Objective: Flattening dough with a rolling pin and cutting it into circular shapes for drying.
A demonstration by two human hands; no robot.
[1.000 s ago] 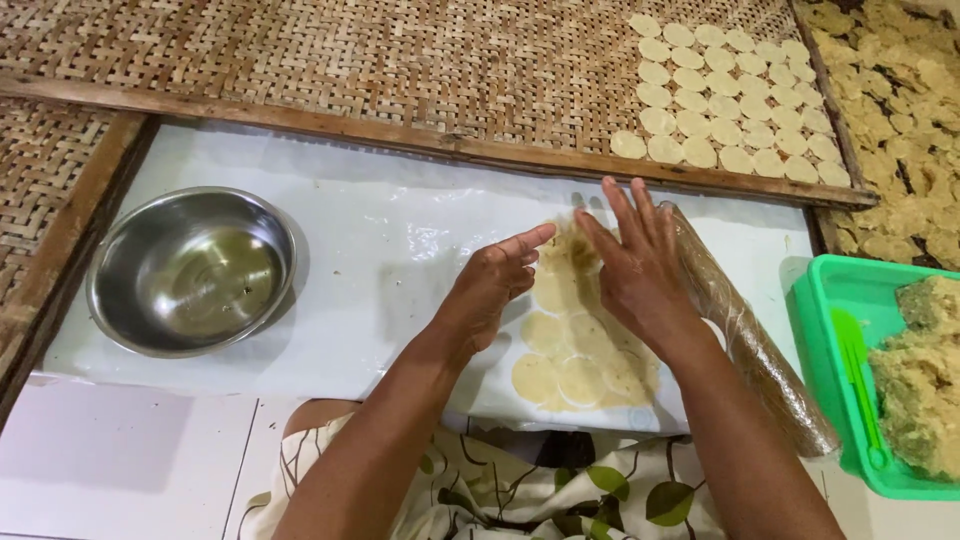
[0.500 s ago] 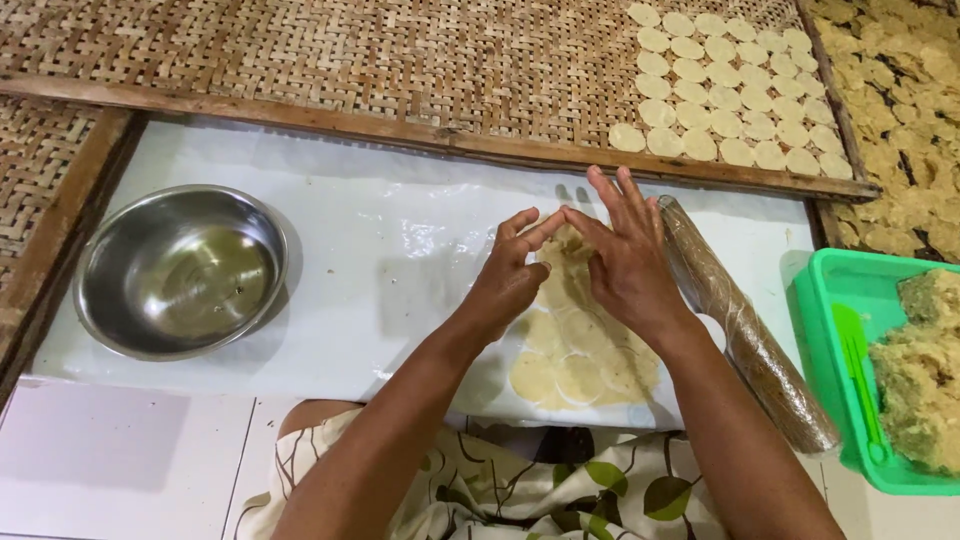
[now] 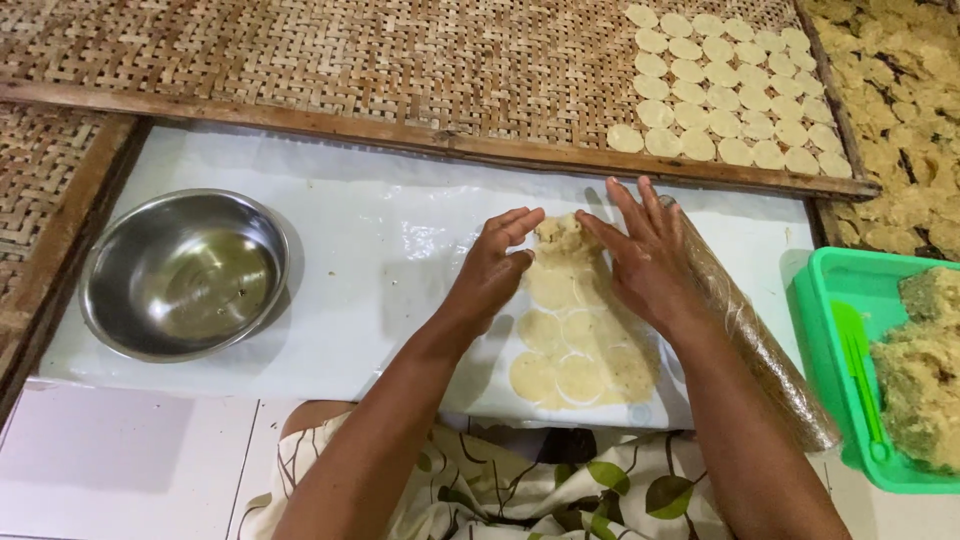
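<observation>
Pressing together over a pale sheet of dough (image 3: 580, 335), both hands work its far end, where a small lump (image 3: 560, 235) of scraps is bunched between them. The left hand (image 3: 492, 268) curls its fingertips against the lump, pinching narrowly at its edge, while the right hand (image 3: 648, 255) lies flat and spread, fingers wide, holding nothing and resting on the dough beside the lump. Nearer the body from the hands, the dough shows round cut discs side by side. Just right of the right hand lies a rolling pin (image 3: 755, 335) wrapped in plastic, and beyond it a green tub (image 3: 830, 330) of crumbly dough. Well left of the left hand sits a steel bowl (image 3: 185, 272). Past the fingertips, a woven tray (image 3: 400, 60) carries rows of cut discs (image 3: 730, 100).
</observation>
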